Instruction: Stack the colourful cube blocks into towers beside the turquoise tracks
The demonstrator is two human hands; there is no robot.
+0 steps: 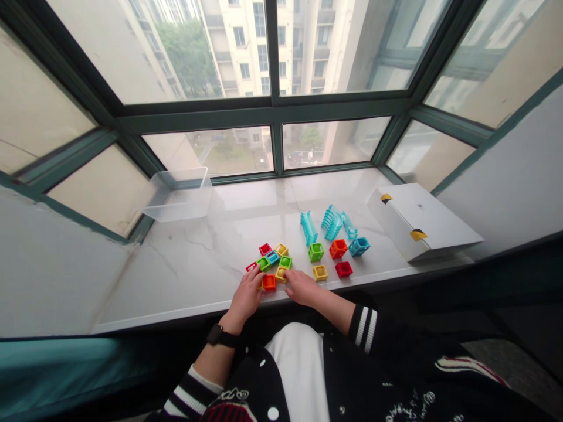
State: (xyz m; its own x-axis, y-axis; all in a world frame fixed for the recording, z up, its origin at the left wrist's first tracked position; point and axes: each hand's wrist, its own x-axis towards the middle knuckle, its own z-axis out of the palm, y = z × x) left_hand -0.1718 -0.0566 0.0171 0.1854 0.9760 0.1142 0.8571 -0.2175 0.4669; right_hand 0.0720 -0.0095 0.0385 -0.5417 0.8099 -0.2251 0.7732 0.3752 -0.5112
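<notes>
A cluster of small toy building blocks lies near the front edge of the sill, between my hands. My left hand [247,294] is at its left side, with curled fingertips by a green block [264,264] and an orange block [269,282]; what those fingers hold is partly hidden. On the right, my right hand [304,287] has its fingers closed against a yellow block [281,274]. A second green block [285,262], a blue block [273,257], a red block [264,249] and another yellow block [282,249] lie just beyond.
Right of the cluster stand a tall green block [315,252], a tall orange block [338,249] and a blue one [359,246]. Clear blue track pieces [332,221] lie behind them. A white box [428,220] is at right, a clear plastic bin [180,205] at back left. Windows border the sill [176,281].
</notes>
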